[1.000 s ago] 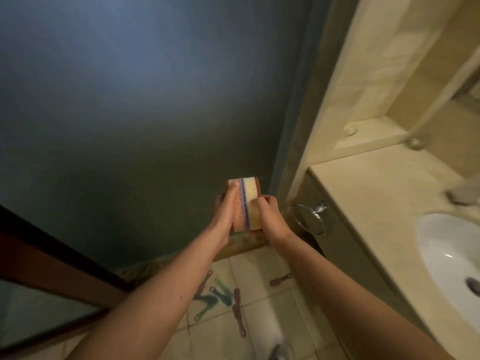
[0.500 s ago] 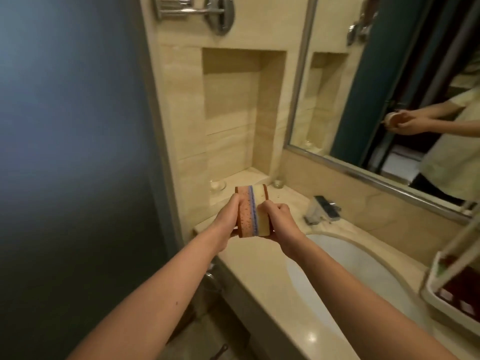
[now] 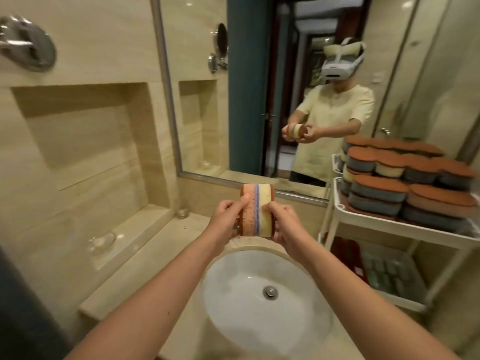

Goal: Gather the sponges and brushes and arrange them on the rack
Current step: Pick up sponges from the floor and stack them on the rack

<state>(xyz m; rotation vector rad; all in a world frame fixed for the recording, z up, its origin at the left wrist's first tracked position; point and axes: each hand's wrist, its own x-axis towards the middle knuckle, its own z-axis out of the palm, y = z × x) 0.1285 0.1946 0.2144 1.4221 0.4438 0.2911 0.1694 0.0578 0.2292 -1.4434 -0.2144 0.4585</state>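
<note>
Many sponges [image 3: 405,183] are already stacked in layers on the top tier of the white rack [image 3: 420,230] at 3 o'clock, so the gathering is judged to be well advanced. A lower tier is seen beneath it, but its contents are too blurred to be named. One small stack of sponges [image 3: 257,210], seemingly two pressed face to face, is held upright just above centre, over the far rim of the sink [image 3: 259,315], which fills 6 o'clock. It is clamped between the left hand [image 3: 226,224] and the right hand [image 3: 284,227], the fingers of both being curled around its sides. It has not yet been set on the rack, from which it is well apart. No brushes can be found on the rack from here, so that part is taken to be outstanding.

Against half a second ago, the view has been swung to the right: the wall niche has been shifted to 9 o'clock, the sink has been brought under the hands, and the rack, then only clipped at 4 o'clock, is now shown far more fully. The two-handed grip is unchanged. Brushes seen on the floor tiles a second ago are out of view.
</note>
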